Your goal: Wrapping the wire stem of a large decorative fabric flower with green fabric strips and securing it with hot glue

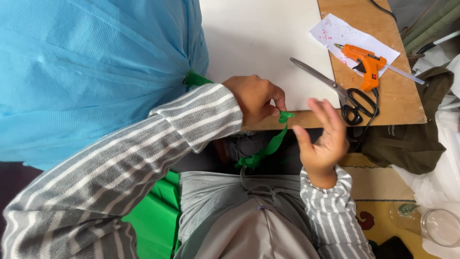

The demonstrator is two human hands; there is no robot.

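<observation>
My left hand (254,98) pinches the upper end of a narrow green fabric strip (270,144) at the table's front edge. The strip hangs down toward my lap. My right hand (323,139) hovers just right of the strip with fingers spread, holding nothing. A big gathered bundle of light blue fabric (91,67) fills the left side, resting above my left arm, with a bit of green showing at its gathered point (195,78). More green fabric (155,216) lies in my lap at the lower left.
On the wooden table (407,103) lie large scissors (335,88) with black handles, an orange glue gun (366,64) on a white paper sheet (335,33), and a white board (258,38). A dark bag (407,144) and a clear glass (438,225) sit at right.
</observation>
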